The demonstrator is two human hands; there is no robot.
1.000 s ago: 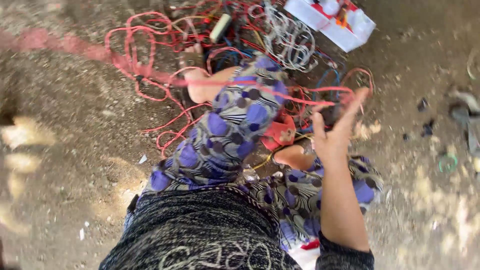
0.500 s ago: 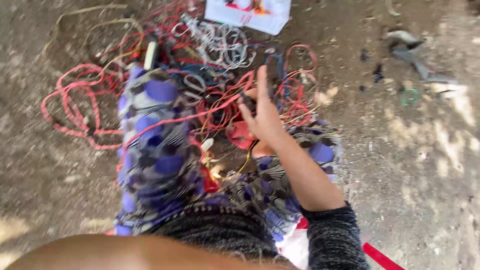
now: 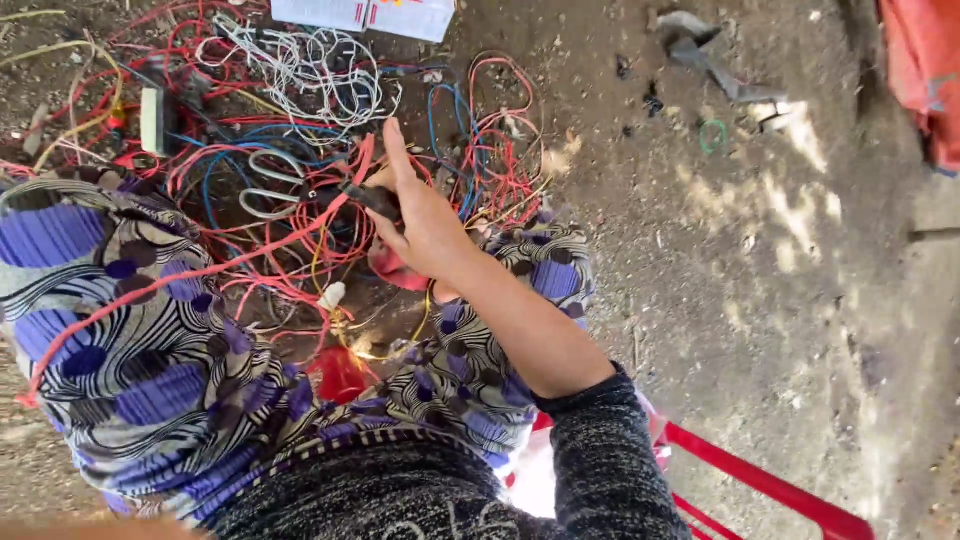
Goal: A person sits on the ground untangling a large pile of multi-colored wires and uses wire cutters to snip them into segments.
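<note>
My right hand [image 3: 425, 225] reaches over a tangle of red, blue, yellow and white wires [image 3: 300, 180] on the dirt ground. Thumb and fingers pinch a small black connector [image 3: 368, 197] with a red wire [image 3: 200, 272] attached, while the index finger points up. That red wire runs down to the left across my knee, which is covered in purple patterned cloth [image 3: 130, 330]. A red rag [image 3: 395, 268] lies just under the hand. My left hand is out of the picture.
A beige rectangular device [image 3: 152, 120] and a bundle of white wire [image 3: 310, 70] lie in the pile. White printed paper [image 3: 370, 12] sits at the top edge. A green ring [image 3: 712, 135], grey scraps [image 3: 700, 50], orange cloth [image 3: 925, 70] and a red metal bar [image 3: 760, 480] are on the right.
My right hand has gone from spread fingers above the wires to a pinch on the black connector and red wire. The view has shifted, so the pile now sits more to the left.
</note>
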